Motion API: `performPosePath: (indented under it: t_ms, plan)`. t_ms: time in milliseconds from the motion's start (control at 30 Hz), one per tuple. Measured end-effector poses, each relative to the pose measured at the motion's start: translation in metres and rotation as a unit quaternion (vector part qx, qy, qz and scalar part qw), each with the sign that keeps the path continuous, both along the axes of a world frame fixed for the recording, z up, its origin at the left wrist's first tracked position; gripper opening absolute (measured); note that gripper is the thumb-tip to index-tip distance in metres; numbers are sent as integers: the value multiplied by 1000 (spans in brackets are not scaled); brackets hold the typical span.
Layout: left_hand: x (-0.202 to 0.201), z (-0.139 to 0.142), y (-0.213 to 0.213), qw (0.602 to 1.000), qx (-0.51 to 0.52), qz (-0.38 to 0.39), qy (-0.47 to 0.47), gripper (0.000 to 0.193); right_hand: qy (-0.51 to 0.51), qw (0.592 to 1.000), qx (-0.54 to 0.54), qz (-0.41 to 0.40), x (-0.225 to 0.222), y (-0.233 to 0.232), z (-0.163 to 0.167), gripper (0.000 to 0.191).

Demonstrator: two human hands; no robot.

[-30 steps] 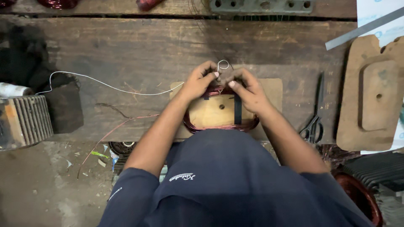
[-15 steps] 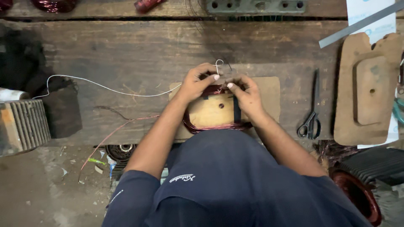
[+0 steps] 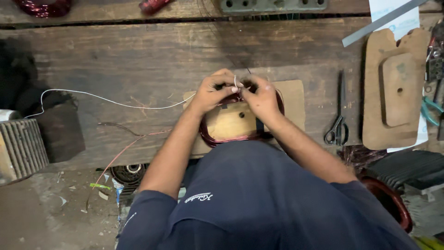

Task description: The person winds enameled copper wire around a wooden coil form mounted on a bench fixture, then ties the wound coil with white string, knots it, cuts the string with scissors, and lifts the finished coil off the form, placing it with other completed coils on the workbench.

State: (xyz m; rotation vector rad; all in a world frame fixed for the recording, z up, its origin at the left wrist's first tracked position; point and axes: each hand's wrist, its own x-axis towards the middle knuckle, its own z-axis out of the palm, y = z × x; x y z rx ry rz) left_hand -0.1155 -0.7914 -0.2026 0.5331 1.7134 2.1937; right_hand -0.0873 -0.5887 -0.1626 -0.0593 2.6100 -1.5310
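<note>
Single head view, looking steeply down, close over workbench (image 3: 138,51).

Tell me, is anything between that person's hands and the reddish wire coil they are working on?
Nothing visible. The left hand and the right hand both rest right on the far edge of the copper coil, which is wound around a wooden block. A thin white string runs from their fingers off to the left, clear of the coil.

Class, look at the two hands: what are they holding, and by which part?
Both the left hand and right hand pinch the white string at its looped end, above the copper coil.
</note>
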Motion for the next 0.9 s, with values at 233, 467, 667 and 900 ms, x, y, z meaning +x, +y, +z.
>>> performPosePath:
  t_ms: [233, 467, 667, 900]
  plan:
    - [-1, -7, 4, 1000, 4, 20, 23, 19, -89, 995, -16, 36, 2, 4, -3, 19]
    - [-1, -13, 15, 991, -34, 68, -112, 25, -94, 990, -97, -39, 1, 27, -34, 12]
    - [0, -1, 18, 954, -242, 49, 169, 28, -129, 983, -106, -77, 3, 33, -41, 11]
    - [-1, -13, 22, 965, -213, 53, 145, 20, 51, 996, 70, 3, 7, 27, -14, 17]
